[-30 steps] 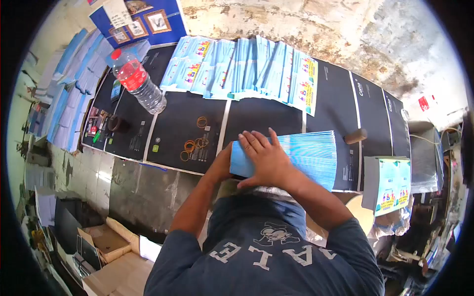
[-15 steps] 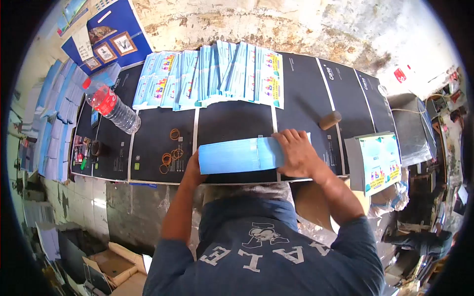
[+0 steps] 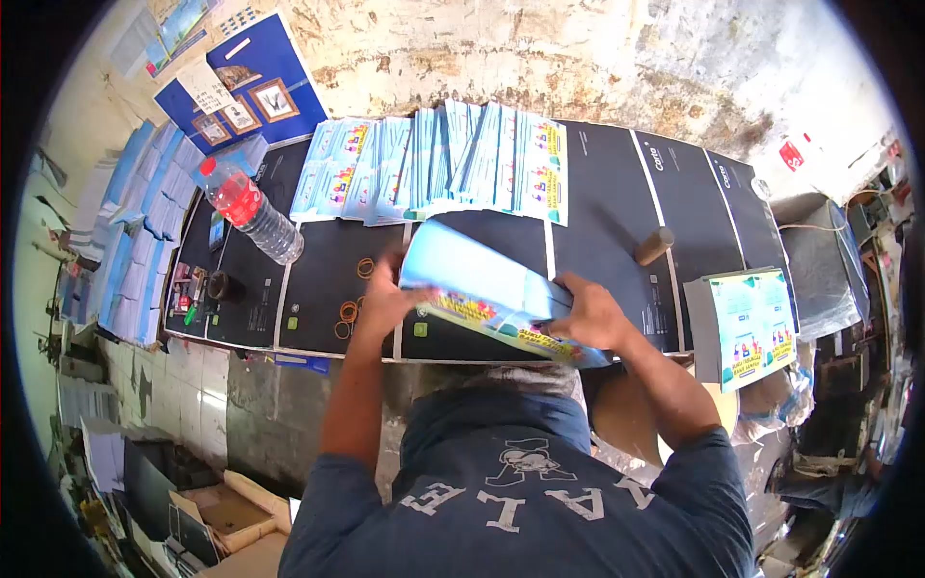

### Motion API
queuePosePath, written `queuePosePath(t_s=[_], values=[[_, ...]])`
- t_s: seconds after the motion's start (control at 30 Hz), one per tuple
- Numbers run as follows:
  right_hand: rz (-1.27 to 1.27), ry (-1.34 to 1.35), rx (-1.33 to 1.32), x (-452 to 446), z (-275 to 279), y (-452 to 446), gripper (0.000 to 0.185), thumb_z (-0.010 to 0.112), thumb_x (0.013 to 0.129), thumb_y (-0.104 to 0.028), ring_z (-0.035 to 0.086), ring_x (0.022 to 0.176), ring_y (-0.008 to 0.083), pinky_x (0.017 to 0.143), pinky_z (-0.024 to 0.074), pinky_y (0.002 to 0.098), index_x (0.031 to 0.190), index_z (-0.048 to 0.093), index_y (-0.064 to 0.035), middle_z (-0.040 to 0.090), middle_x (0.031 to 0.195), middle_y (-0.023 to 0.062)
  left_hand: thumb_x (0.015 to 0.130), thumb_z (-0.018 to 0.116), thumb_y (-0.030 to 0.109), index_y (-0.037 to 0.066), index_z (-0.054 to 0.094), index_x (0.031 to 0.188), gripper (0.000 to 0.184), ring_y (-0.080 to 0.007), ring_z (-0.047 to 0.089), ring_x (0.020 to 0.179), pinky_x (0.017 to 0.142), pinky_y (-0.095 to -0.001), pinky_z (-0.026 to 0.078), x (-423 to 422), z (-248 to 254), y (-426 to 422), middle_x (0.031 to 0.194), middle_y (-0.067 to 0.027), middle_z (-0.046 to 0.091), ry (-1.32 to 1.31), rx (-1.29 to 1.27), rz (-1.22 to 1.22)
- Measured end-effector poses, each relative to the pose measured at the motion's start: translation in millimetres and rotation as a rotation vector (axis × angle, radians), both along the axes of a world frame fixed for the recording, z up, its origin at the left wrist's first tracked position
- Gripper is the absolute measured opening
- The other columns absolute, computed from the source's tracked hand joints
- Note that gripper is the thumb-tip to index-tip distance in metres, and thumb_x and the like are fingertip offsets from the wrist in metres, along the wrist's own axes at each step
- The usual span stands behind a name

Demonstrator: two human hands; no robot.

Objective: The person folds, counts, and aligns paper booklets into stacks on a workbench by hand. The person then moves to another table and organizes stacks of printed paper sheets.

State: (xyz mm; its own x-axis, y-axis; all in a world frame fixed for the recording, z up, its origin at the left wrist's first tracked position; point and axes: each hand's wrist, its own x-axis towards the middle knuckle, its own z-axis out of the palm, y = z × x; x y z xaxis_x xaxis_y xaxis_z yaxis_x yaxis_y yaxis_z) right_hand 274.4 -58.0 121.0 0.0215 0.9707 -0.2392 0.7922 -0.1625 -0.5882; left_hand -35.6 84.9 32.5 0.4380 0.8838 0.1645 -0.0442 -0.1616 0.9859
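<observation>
Between my two hands is a thick bundle of light-blue booklets (image 3: 482, 275), tilted and slanting down to the right. Its blue edges face up, and a colourful printed cover shows on the side towards me. My left hand (image 3: 387, 297) grips the left end, slightly blurred. Around the right end my right hand (image 3: 593, 316) is closed, with its thumb side against the blue edges. Orange rubber bands (image 3: 348, 313) lie on the black table just left of my left hand.
Overlapping booklet bundles (image 3: 434, 164) line the table's back. A plastic bottle (image 3: 252, 214) with a red label leans at the left, near a small dark pot (image 3: 224, 287). Rightward are a short wooden cylinder (image 3: 655, 247) and a booklet stack (image 3: 747, 328). Paper stacks (image 3: 145, 231) rise far left.
The booklet bundle has turned from level to slanting, its left end now farther back and its printed cover showing. My left hand has moved up with it. The whole view has shifted slightly.
</observation>
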Motion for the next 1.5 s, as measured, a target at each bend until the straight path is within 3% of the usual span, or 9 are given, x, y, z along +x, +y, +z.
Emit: queuePosePath(t_s=[0.1,0.17,0.37,0.47,0.53,0.63,0.8,1.23,1.5], values=[[-0.156,0.345,-0.03,-4.2,-15.9,-6.0,0.072,0.085,0.065,-0.031,0.07,0.099,0.0302,0.089,0.0525,0.039,0.122,0.062,0.0078,0.071,0.107,0.0228,0.107,0.049,0.031,0.004,0.038,0.145,0.048,-0.0206,0.054,0.127,0.107,-0.0389,0.045,32.2,13.3,-32.1,0.137,-0.0149,0.052,-0.394,-0.223,0.287],[-0.34,0.946,-0.16,-21.3,-26.4,-4.7,0.06,0.082,0.072,-0.022,0.069,0.093,0.0248,0.086,0.0538,0.0364,0.119,0.06,0.0105,0.07,0.105,0.0189,0.109,0.023,0.051,0.005,0.031,0.153,0.064,-0.0249,0.05,0.134,0.113,-0.044,0.041,49.6,-54.9,-59.0,0.147,-0.0141,0.048,-0.257,-0.533,-0.121],[-0.51,1.144,-0.314,-60.0,-82.5,1.3,0.075,0.079,0.077,-0.03,0.067,0.106,0.0309,0.092,0.053,0.0402,0.13,0.052,0.0152,0.068,0.112,0.0229,0.099,0.067,0.025,0.003,0.057,0.133,0.042,-0.0209,0.071,0.095,0.083,-0.0349,0.058,60.7,-22.8,-104.9,0.111,-0.0091,0.07,-0.235,-0.962,-0.111],[-0.208,0.418,-0.342,-52.8,-80.6,7.5,0.091,0.076,0.084,-0.05,0.061,0.119,0.0423,0.102,0.0479,0.0425,0.133,0.046,0.019,0.063,0.121,0.031,0.094,0.074,0.027,0.002,0.064,0.12,0.037,-0.0203,0.073,0.087,0.076,-0.0339,0.06,55.6,-39.2,-106.4,0.103,-0.0095,0.073,-0.08,-0.892,0.012],[-0.162,-0.091,0.216,-58.1,-61.2,22.2,0.109,0.074,0.08,-0.064,0.041,0.14,0.0435,0.111,0.0402,0.0485,0.144,0.034,0.0153,0.038,0.148,0.0364,0.09,0.079,0.028,0.0,0.067,0.113,0.038,-0.0195,0.073,0.087,0.077,-0.0333,0.06,49.8,-42.8,-102.6,0.103,-0.0112,0.074,-0.034,-0.802,0.024],[0.054,-0.343,0.499,-72.9,-48.6,122.6,0.086,0.048,0.095,-0.067,0.039,0.143,0.0366,0.119,0.03,0.0481,0.151,0.039,-0.0014,0.046,0.151,0.0215,0.086,0.082,0.034,-0.001,0.068,0.113,0.046,-0.0181,0.073,0.085,0.077,-0.0321,0.059,49.5,-12.4,-96.5,0.099,-0.0107,0.075,0.161,-0.851,0.023],[0.128,-0.421,0.095,-70.5,-82.5,196.8,0.082,0.039,0.096,-0.071,0.04,0.143,0.0341,0.116,0.0323,0.0536,0.14,0.057,-0.0049,0.05,0.15,0.0164,0.073,0.085,0.06,0.0,0.064,0.122,0.08,-0.0199,0.072,0.091,0.082,-0.0349,0.057,36.7,-57.5,-85.4,0.107,-0.0127,0.074,0.561,-0.679,0.025],[0.005,-0.212,0.483,-55.1,-131.8,198.9,0.051,0.06,0.093,-0.053,0.059,0.106,0.0361,0.091,0.0463,0.0493,0.108,0.066,-0.0043,0.065,0.107,0.014,0.073,0.085,0.057,-0.003,0.063,0.122,0.081,-0.0227,0.071,0.097,0.087,-0.035,0.055,41.5,-27.5,-81.2,0.111,-0.0152,0.073,0.446,-0.788,0.077],[0.075,-0.372,0.213,-115.9,-80.6,105.5,0.079,0.057,0.096,-0.054,0.019,0.154,0.0338,0.122,0.0137,0.0588,0.153,0.037,-0.0028,0.027,0.163,0.0195,0.075,0.086,0.05,-0.002,0.063,0.121,0.073,-0.0203,0.071,0.094,0.084,-0.0342,0.055,44.2,-25.1,-83.2,0.112,-0.0156,0.072,0.251,-0.788,0.05]])
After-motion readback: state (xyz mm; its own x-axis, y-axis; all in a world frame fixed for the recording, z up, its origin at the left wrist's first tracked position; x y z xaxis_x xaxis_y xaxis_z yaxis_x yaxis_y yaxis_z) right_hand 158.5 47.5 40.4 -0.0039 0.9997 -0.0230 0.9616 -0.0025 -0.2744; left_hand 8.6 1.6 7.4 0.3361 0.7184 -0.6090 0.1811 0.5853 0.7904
